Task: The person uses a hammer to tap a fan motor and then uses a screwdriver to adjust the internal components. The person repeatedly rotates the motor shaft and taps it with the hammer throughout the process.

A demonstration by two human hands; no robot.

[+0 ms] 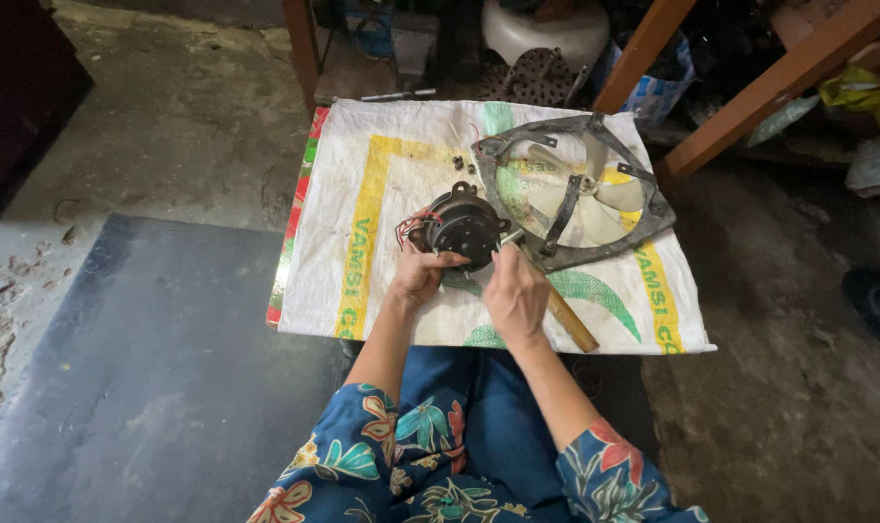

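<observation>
Item: small black fan motor (462, 229), round-bodied, with red wires trailing from its left side. It sits near the middle of a white woven sack (382, 194) spread over a low stand.

Left hand (419, 274): fingers curled around the motor's lower left edge, apparently steadying it against turning.

Right hand (515, 293): closed around a wooden-handled tool (568, 318), probably a hammer, gripped close to the head, whose metal end lies against the motor's right side. The short grip seems to suit fine, controlled work.

Adjacent: grey fan frame (643, 218) with pale blades (587, 199), lying flat just right of the motor. A few small dark screws (462, 165) are gathered on the sack above it, seemingly kept there so they do not roll away.
</observation>
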